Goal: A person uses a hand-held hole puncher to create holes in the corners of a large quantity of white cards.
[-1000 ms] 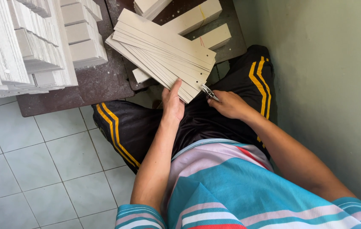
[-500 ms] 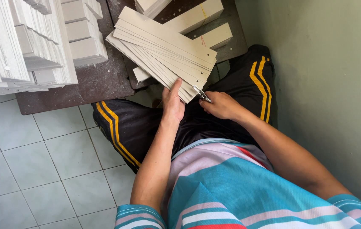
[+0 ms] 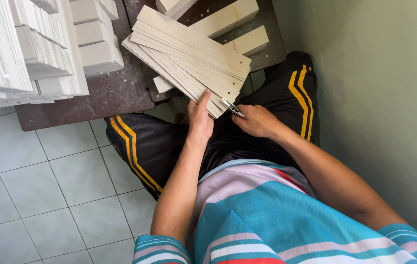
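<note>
A fanned stack of long beige card strips (image 3: 189, 58) slants from the low table toward my lap. My left hand (image 3: 200, 119) grips the stack's near end from below, thumb up against its edge. My right hand (image 3: 256, 121) is closed on a small silver metal clip (image 3: 231, 107), whose tip touches the near right corner of the strips. Each strip shows a small punched hole near its end. I sit with black trousers with yellow stripes (image 3: 142, 146) under both hands.
Tall stacks of white card pieces (image 3: 27, 49) fill the left of a dark brown low table (image 3: 110, 95). Beige folded boxes (image 3: 238, 24) lie behind the strips. A green wall (image 3: 380, 98) rises on the right. Pale floor tiles (image 3: 37, 190) spread to the left.
My right hand has shifted slightly left with the metal clip, bringing it against the corner of the strips. My left hand and the stack have barely moved.
</note>
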